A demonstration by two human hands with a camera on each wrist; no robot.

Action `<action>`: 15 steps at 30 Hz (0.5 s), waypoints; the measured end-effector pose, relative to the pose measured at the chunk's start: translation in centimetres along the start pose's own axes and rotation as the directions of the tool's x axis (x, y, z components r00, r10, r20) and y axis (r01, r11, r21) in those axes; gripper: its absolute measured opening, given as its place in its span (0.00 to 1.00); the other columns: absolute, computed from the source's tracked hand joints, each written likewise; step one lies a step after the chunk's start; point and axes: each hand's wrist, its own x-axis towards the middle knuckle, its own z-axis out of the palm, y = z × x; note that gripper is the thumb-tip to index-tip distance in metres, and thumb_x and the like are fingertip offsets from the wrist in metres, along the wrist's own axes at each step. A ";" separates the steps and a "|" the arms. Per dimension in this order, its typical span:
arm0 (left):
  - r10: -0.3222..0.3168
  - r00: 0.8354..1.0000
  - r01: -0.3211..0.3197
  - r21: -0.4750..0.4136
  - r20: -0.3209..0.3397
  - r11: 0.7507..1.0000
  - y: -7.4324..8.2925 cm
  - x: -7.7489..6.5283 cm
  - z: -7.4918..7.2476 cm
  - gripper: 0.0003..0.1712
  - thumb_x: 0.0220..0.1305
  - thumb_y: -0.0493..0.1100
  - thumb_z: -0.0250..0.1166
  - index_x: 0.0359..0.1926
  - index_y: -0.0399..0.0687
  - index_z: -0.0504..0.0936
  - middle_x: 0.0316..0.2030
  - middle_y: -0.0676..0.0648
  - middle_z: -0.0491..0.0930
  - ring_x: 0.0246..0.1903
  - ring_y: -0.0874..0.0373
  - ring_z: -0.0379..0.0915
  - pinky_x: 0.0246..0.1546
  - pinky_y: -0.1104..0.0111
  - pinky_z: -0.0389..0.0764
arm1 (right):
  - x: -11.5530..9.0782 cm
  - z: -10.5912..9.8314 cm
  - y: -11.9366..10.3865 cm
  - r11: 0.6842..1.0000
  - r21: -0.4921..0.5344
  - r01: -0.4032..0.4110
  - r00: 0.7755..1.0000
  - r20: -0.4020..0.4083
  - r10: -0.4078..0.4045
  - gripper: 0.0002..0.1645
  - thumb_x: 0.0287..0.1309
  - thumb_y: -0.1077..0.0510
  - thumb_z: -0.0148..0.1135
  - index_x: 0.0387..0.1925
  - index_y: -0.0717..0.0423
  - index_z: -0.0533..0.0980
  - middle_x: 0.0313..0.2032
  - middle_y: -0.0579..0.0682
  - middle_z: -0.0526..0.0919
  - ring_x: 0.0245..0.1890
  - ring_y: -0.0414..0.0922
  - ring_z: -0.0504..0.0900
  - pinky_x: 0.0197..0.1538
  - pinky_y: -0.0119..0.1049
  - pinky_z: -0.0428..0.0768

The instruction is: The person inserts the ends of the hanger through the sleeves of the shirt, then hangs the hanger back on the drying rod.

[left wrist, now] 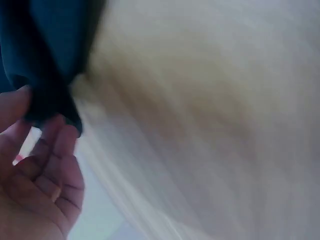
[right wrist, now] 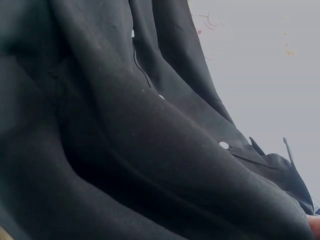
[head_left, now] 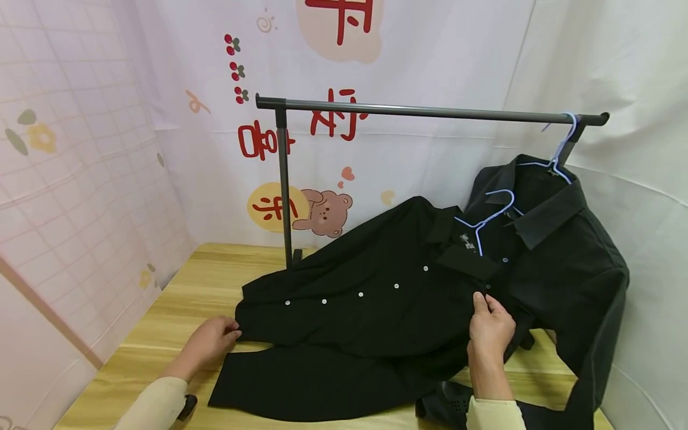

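Observation:
A black button-up shirt [head_left: 344, 325] with white buttons is spread sideways across the table, its collar end raised toward the right. A light blue hanger [head_left: 484, 223] sits inside its neck, the hook sticking up free. My left hand [head_left: 214, 339] pinches the hem at the left end; in the left wrist view that hand [left wrist: 42, 175] grips a folded edge of dark cloth [left wrist: 55, 45]. Just below the collar, my right hand [head_left: 490, 327] pinches the shirt front. Only a bit of the right hand [right wrist: 315, 225] shows in the right wrist view, where shirt cloth [right wrist: 150, 130] fills most of the frame.
Behind stands a dark metal clothes rack [head_left: 408, 111]. From its right end hangs a second black shirt [head_left: 580, 257] on another blue hanger [head_left: 570, 134]. Under the clothes is a wooden table [head_left: 161, 322]. A printed white curtain [head_left: 441, 54] backs the scene.

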 end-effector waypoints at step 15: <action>-0.061 0.966 -0.230 -0.942 -0.252 0.244 4.4 1.3 -7.0 0.14 0.77 0.43 0.52 0.49 0.33 0.68 0.36 0.51 0.80 0.36 0.63 0.80 0.38 0.73 0.80 | 0.1 0.1 -0.3 1.000 0.017 -0.003 0.999 -0.049 0.003 0.32 0.71 0.46 0.56 0.63 0.68 0.73 0.66 0.64 0.69 0.61 0.57 0.70 0.66 0.50 0.66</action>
